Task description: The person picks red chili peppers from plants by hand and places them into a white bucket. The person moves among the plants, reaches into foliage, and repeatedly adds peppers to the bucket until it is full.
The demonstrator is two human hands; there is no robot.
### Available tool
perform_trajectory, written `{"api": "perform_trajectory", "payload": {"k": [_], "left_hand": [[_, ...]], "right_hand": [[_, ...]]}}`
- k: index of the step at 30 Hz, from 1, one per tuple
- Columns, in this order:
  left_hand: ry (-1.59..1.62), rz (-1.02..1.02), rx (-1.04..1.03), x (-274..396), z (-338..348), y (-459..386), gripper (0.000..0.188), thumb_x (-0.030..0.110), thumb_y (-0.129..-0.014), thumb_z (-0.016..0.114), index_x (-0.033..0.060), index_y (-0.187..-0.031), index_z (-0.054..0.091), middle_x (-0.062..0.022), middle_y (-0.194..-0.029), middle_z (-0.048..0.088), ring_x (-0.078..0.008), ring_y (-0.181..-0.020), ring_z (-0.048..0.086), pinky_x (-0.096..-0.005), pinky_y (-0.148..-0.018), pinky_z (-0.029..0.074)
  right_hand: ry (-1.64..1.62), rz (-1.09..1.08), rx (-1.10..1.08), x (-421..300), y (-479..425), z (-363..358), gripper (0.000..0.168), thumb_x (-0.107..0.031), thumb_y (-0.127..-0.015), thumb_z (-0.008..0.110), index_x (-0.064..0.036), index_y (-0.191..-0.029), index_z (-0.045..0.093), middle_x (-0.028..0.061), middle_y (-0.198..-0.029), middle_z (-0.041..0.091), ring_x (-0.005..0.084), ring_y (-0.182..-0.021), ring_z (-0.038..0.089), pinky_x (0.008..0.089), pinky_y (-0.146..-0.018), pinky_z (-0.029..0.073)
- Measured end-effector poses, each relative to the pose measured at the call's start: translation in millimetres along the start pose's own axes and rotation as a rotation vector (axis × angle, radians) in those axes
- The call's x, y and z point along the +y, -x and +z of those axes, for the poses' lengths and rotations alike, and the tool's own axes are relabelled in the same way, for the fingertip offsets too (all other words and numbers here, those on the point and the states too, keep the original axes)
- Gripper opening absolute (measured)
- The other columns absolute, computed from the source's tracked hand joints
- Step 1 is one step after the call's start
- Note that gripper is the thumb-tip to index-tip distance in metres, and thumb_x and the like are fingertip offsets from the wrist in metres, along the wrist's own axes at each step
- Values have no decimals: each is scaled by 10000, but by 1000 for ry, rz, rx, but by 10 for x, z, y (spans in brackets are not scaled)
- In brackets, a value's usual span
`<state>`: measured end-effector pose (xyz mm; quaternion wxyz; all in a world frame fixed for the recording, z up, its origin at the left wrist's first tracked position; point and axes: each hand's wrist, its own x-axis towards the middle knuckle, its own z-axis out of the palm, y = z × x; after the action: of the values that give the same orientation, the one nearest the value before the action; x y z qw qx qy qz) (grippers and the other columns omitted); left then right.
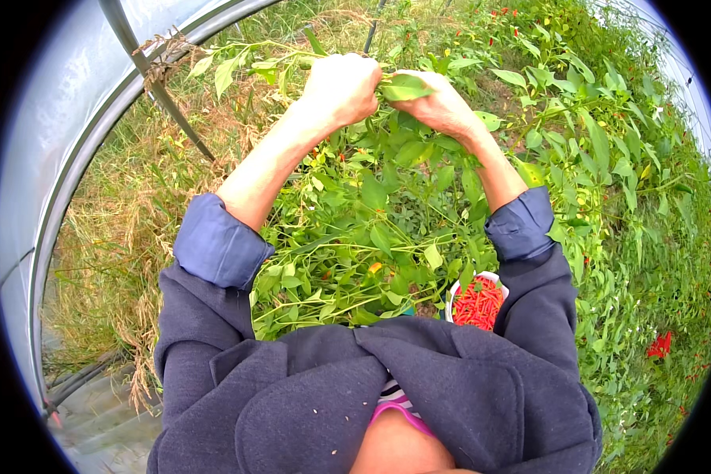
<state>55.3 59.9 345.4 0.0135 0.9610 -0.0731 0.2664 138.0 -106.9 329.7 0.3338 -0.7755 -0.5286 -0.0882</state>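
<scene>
My left hand [345,86] is curled in a fist around a leafy pepper stem [278,48]. The stem's leaves stick out to the left of the fist. Close beside it, my right hand [435,103] is bent in toward the same plant, with a green leaf [406,87] lying across its fingers. Those fingertips are hidden, so whether they grip anything cannot be told. Below both hands spread pepper plants [385,189] with a few orange and red fruits. A white bucket [448,308] full of red chili peppers [479,302] stands near my right forearm, partly covered by my sleeve.
At left, a metal hoop [74,148] carries the plastic film wall [41,118], and a slanted metal pole [172,106] crosses the dry grass [130,237]. Dense pepper plants [622,178] line the right side. Among them is a red object [659,345].
</scene>
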Motion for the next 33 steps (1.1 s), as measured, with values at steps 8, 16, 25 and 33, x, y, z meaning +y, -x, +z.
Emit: {"api": "perform_trajectory", "payload": {"k": [8, 16, 25, 33], "left_hand": [[69, -192, 148, 294, -352, 80, 144, 151, -701, 618, 25, -758, 655, -140, -656, 630, -253, -627, 647, -354, -604, 520], [1688, -312, -265, 669, -228, 641, 152, 166, -772, 661, 49, -711, 585, -9, -586, 573, -58, -495, 509, -189, -443, 373], [899, 340, 174, 2334, 857, 979, 164, 138, -711, 595, 47, -821, 515, -128, -787, 528, -287, -665, 548, -358, -556, 411], [578, 875, -166, 3088, 1494, 1253, 380, 381, -740, 628, 53, -928, 582, -93, -889, 539, -255, -908, 490, -434, -815, 337]], "right_hand": [[580, 51, 372, 454, -112, -174, 292, -155, -765, 626, -72, -1041, 581, 156, -892, 608, 338, -829, 604, 393, -728, 493], [-284, -44, 727, -895, 909, -108, 357, -173, -861, 566, -10, -1177, 531, 103, -1126, 567, 210, -1001, 567, 317, -863, 448], [-1832, 305, 922, -766, 2311, 640, 566, -480, -923, 321, -97, -1339, 351, 168, -1301, 447, 356, -1210, 425, 498, -1009, 354], [-1991, 502, 1469, -519, 3793, 1047, 482, -413, -935, 306, -69, -1236, 461, 123, -1243, 513, 271, -1165, 480, 453, -1028, 338]]}}
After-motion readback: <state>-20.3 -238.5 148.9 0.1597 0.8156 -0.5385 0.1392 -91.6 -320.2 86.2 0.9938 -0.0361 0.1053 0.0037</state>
